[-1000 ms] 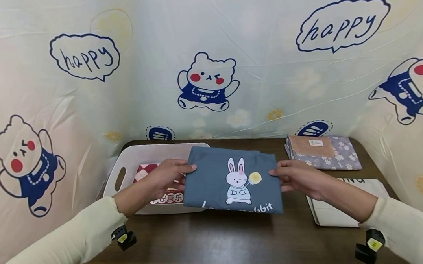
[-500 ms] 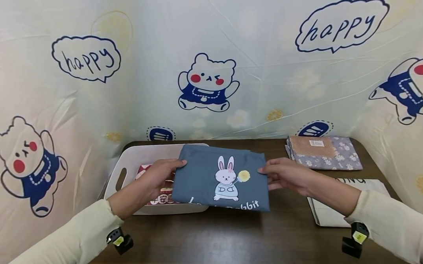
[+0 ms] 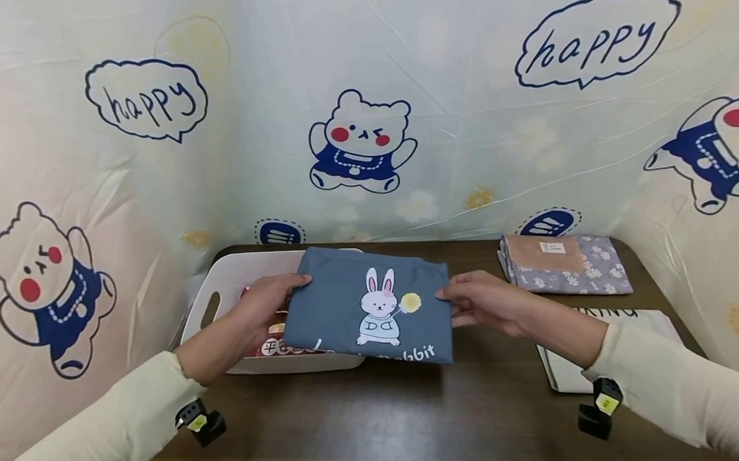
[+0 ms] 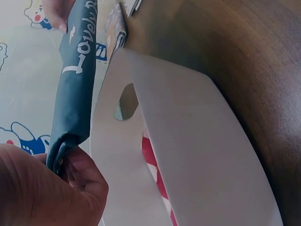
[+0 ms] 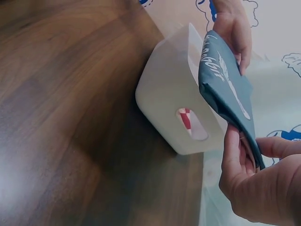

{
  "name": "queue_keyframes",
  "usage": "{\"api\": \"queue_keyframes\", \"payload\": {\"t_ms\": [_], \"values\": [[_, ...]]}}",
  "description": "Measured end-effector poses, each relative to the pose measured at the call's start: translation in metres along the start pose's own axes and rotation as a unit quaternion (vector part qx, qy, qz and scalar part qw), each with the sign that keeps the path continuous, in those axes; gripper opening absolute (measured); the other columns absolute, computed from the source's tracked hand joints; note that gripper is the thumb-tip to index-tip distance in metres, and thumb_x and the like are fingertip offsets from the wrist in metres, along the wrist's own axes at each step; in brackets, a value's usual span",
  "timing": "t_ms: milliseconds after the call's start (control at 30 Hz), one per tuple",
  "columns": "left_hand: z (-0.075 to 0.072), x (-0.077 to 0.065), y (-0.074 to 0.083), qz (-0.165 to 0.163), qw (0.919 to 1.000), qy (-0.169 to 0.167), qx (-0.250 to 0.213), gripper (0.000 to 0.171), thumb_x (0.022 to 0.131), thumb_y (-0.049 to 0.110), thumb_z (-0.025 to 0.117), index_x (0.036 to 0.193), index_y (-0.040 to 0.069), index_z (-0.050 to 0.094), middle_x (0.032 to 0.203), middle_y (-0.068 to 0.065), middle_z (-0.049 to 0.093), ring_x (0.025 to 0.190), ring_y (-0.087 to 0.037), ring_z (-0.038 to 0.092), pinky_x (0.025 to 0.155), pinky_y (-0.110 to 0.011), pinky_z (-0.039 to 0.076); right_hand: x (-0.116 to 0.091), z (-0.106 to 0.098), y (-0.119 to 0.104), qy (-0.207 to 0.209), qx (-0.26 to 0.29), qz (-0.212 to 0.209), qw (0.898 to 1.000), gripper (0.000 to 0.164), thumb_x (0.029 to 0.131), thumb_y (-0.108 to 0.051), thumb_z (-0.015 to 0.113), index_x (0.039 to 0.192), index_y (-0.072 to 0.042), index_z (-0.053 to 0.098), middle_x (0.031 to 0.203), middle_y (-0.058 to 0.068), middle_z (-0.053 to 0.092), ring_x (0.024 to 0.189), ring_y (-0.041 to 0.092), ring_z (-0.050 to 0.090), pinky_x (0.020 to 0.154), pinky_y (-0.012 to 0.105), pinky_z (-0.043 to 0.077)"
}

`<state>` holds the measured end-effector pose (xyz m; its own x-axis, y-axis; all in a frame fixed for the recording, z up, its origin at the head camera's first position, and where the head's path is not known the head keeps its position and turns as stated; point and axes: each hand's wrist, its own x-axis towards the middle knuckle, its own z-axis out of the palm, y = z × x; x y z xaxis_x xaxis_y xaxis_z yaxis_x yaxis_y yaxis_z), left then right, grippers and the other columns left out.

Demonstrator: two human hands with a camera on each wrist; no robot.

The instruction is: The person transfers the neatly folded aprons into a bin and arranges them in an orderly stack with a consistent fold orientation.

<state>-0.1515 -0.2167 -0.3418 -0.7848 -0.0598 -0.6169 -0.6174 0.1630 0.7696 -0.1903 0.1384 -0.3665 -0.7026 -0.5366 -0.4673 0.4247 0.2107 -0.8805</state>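
The left hand [image 3: 257,311] and the right hand [image 3: 487,303] are pinching opposite sides of the folded cloth [image 3: 332,304], which is hovering partly over the white basket [image 3: 231,271]. It is probably feeling light and soft, sagging easily, so holding both edges is seeming right. Compared with one second ago, it is covering more basket.

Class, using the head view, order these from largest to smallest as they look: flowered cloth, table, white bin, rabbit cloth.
1. Table
2. White bin and rabbit cloth, not ranked: the cloth is held nearer the camera and hides part of the bin
3. Flowered cloth
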Motion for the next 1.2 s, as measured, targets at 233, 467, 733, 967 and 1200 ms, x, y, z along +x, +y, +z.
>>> {"api": "queue_keyframes", "payload": {"t_ms": [233, 467, 733, 967, 1200], "values": [[-0.008, -0.001, -0.004, 0.007, 0.9999, 0.007, -0.002, 0.071, 0.106, 0.036, 0.050, 0.160, -0.001, 0.023, 0.162, -0.025, 0.032, 0.141, -0.041, 0.040, 0.121, -0.056, 0.033, 0.007, 0.009, -0.005, 0.000, 0.000, 0.005, 1.000, 0.022, 0.102, -0.013, 0.057, 0.115, 0.005, 0.058, 0.097, 0.006, 0.073, 0.089, 0.017, 0.071, 0.083, 0.032, 0.062], [-0.015, -0.001, -0.006, 0.007, 0.9995, 0.019, -0.025, 0.075, 0.105, 0.037, 0.051, 0.162, -0.001, 0.020, 0.166, -0.024, 0.024, 0.144, -0.041, 0.035, 0.123, -0.054, 0.030, 0.014, 0.016, -0.007, -0.004, 0.006, 0.007, 1.000, 0.023, 0.102, -0.012, 0.055, 0.117, 0.006, 0.057, 0.098, 0.007, 0.073, 0.090, 0.018, 0.071, 0.085, 0.034, 0.062], [-0.026, 0.001, -0.002, 0.010, 0.9992, 0.025, -0.029, 0.079, 0.106, 0.039, 0.050, 0.163, 0.001, 0.012, 0.170, -0.022, 0.014, 0.149, -0.044, 0.029, 0.121, -0.059, 0.029, 0.020, 0.026, -0.012, -0.015, 0.004, -0.001, 1.000, 0.021, 0.103, -0.011, 0.054, 0.114, 0.006, 0.057, 0.098, 0.007, 0.070, 0.089, 0.018, 0.070, 0.084, 0.031, 0.062], [-0.038, -0.001, -0.001, 0.015, 0.9991, 0.039, -0.010, 0.081, 0.105, 0.043, 0.049, 0.163, -0.001, 0.012, 0.170, -0.022, 0.015, 0.149, -0.046, 0.029, 0.122, -0.060, 0.028, 0.028, 0.034, -0.017, -0.013, 0.003, 0.004, 1.000, 0.023, 0.103, -0.011, 0.054, 0.117, 0.007, 0.057, 0.101, 0.010, 0.067, 0.089, 0.019, 0.068, 0.085, 0.033, 0.062], [-0.053, -0.001, -0.004, 0.005, 0.9985, 0.049, -0.025, 0.084, 0.104, 0.044, 0.051, 0.163, 0.000, 0.010, 0.171, -0.020, 0.015, 0.150, -0.043, 0.028, 0.123, -0.057, 0.029, 0.036, 0.048, -0.025, -0.018, 0.008, -0.001, 1.000, 0.021, 0.103, -0.010, 0.054, 0.113, 0.007, 0.058, 0.100, 0.011, 0.066, 0.087, 0.020, 0.066, 0.085, 0.035, 0.062]]}}
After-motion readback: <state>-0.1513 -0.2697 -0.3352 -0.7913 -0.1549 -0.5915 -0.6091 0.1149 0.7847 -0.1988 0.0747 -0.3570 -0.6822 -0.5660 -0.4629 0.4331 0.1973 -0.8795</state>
